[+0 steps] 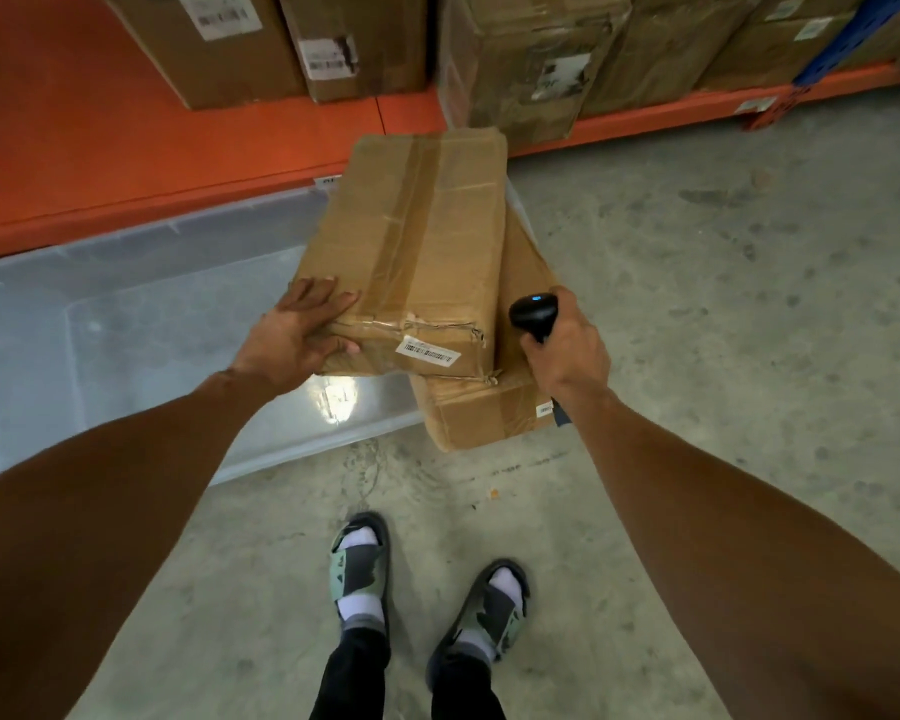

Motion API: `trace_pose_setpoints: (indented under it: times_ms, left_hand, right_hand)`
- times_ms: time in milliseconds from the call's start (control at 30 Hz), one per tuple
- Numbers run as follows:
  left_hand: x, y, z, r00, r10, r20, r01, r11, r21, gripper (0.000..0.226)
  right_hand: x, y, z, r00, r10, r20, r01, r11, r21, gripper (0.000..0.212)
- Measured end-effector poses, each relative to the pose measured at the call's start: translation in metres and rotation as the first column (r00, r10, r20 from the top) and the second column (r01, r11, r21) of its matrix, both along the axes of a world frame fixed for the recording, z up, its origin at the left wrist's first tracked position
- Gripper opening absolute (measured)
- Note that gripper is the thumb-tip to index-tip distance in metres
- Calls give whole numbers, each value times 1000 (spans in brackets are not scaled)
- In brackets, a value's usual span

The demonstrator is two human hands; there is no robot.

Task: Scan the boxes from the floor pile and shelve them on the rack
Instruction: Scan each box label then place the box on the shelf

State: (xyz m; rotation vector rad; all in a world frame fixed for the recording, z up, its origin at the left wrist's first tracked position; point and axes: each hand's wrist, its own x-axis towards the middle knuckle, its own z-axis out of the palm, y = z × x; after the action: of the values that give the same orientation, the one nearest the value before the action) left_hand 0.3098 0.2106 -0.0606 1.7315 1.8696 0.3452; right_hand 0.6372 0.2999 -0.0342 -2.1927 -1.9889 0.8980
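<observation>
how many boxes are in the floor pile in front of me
2 show. The top box is gripped at its near corner by the left hand. The lower box lies under it, by the right hand holding the scanner. More may be hidden beneath.

Even, soft light; glare patch on the clear bin (333, 397); wide-angle bending at the edges.
</observation>
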Motion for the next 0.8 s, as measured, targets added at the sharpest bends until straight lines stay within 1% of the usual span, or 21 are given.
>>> trace_pose_setpoints:
  times_ms: [100,200,267,400,467,500,533,600,633,667,733,800]
  left_hand:
    - [-7,-2,-4,1000,-3,-21,2,1000,-21,73]
    - [-14,1,-3,1000,-17,-5,17,999,-35,73]
    - [-13,-1,-4,1000,-22,6,23,999,-24,71]
    - [-10,-3,-6,999,0,50,1,1000,-4,71]
    - [-11,-4,-8,998,6,61,-5,1000,-6,72]
    - [-12,-4,-9,998,9,68,-8,1000,-10,71]
    - [-11,-4,-9,997,15,75,-14,1000,-13,70]
    - [-9,-5,-8,996,32,82,-31,999,-11,68]
    - [-8,-6,-8,996,41,83,-40,999,-8,68]
    - [-7,-7,-7,995,47,85,-46,999,-4,68]
    - [-8,-7,-7,995,47,89,-47,999,-2,68]
    - [-10,-8,-6,993,59,103,-58,998,-16,71]
  right_hand:
    - [-10,21,-7,990,55,126,-45,996,-82,65]
    - [-11,27,-15,988,20,151,2,989,-147,66]
    - [-12,24,-18,984,23,174,1,991,-137,72]
    - [-12,13,-17,981,48,186,-26,992,-122,93]
    - [-14,5,-12,984,16,175,-11,1000,-28,95]
    - [-18,-1,-8,990,-7,142,-1,999,52,91]
    - [-23,-11,-2,997,-27,73,17,990,142,86]
    - [-41,-33,11,991,-39,-128,74,957,280,78]
    - [-53,-44,17,975,-23,-223,94,944,317,75]
    - [-64,-52,21,952,-9,-305,111,940,321,72]
    - [-86,-61,21,907,-26,-420,139,961,240,71]
    - [-102,-59,15,886,-96,-454,176,975,138,70]
